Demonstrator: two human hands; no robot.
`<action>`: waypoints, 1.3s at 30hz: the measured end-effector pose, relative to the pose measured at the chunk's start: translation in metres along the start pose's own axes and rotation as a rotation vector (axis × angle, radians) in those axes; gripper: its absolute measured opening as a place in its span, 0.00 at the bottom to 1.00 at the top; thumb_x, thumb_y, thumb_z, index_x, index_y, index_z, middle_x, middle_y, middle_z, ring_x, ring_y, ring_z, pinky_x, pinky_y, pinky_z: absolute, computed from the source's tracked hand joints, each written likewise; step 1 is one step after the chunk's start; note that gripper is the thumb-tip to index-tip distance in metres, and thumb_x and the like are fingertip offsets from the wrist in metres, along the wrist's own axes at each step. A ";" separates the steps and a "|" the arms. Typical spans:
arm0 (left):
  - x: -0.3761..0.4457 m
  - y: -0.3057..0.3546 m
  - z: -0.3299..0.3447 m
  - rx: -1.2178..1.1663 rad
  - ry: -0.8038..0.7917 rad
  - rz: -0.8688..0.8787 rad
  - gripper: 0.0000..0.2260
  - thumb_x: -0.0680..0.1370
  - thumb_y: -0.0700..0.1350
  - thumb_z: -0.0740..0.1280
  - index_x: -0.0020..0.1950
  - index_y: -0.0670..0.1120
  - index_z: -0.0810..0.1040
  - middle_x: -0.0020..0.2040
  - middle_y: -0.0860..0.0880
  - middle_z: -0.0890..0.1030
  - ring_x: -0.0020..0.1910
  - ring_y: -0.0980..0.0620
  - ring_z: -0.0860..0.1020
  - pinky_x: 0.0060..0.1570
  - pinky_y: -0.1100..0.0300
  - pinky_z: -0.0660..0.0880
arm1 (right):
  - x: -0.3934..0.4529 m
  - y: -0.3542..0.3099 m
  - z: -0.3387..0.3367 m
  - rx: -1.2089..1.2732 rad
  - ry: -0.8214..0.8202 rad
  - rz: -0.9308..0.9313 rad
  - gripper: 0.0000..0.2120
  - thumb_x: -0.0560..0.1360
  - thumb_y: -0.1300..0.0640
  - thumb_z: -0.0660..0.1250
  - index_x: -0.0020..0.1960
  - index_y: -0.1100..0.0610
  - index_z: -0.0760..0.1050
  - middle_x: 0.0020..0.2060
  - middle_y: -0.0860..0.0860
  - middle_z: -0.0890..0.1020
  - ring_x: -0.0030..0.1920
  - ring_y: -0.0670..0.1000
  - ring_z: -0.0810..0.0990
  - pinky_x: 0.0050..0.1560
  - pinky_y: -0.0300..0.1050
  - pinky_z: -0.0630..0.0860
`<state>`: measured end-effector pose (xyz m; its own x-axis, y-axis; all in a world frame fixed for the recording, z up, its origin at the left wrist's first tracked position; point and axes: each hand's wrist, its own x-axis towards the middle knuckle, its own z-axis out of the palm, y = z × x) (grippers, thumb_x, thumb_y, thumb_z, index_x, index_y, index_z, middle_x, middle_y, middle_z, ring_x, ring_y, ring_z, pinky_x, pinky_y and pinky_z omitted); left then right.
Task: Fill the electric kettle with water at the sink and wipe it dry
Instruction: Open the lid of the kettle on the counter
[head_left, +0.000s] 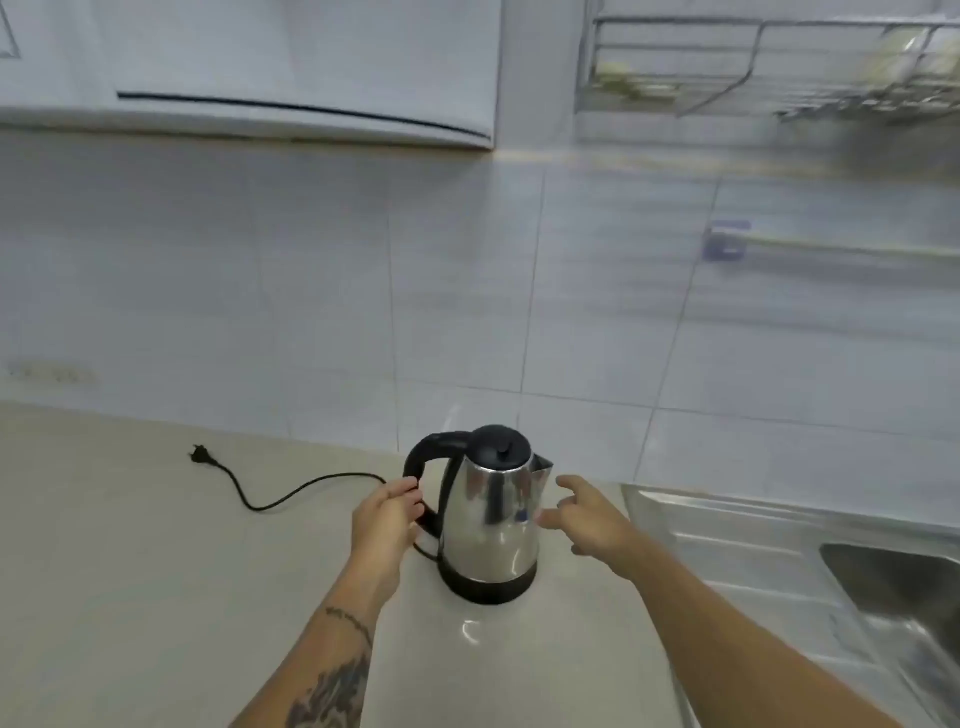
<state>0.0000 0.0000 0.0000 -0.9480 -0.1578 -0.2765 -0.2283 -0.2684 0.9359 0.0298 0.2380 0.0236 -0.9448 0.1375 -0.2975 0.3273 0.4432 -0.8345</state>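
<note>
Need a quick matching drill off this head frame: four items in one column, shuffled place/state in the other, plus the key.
Column 1
1. kettle
2. plug
3. left hand
4. right hand

Column 2
A. fingers spread, beside the steel body under the spout
B. upright on its black base, lid on
C. fingers curled on the black handle
D. lying loose on the counter, cord trailing toward the kettle

Pairs: 1-B, 2-D, 3-C, 4-A
</note>
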 end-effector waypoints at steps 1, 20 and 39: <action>0.008 -0.002 -0.005 -0.011 0.010 0.003 0.10 0.79 0.36 0.64 0.56 0.47 0.80 0.52 0.47 0.83 0.53 0.50 0.80 0.51 0.56 0.77 | 0.004 -0.001 0.008 0.021 0.009 0.020 0.38 0.76 0.53 0.71 0.80 0.52 0.57 0.52 0.44 0.75 0.64 0.55 0.74 0.67 0.53 0.73; 0.097 -0.034 -0.011 0.086 -0.146 -0.021 0.16 0.80 0.38 0.63 0.59 0.60 0.76 0.61 0.53 0.80 0.63 0.51 0.75 0.69 0.46 0.68 | 0.056 0.024 0.053 0.326 0.086 0.144 0.33 0.72 0.62 0.76 0.71 0.43 0.68 0.67 0.48 0.77 0.65 0.54 0.78 0.61 0.56 0.71; 0.061 -0.019 -0.017 -0.005 -0.167 0.046 0.22 0.81 0.38 0.61 0.54 0.68 0.75 0.56 0.59 0.79 0.64 0.50 0.75 0.64 0.48 0.71 | 0.023 0.008 0.065 0.515 0.103 -0.124 0.28 0.67 0.62 0.76 0.65 0.47 0.75 0.52 0.49 0.80 0.54 0.49 0.83 0.53 0.46 0.75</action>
<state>-0.0498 -0.0203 -0.0383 -0.9813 -0.0097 -0.1923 -0.1826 -0.2697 0.9455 0.0123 0.1869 -0.0201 -0.9651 0.2094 -0.1572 0.1551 -0.0266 -0.9875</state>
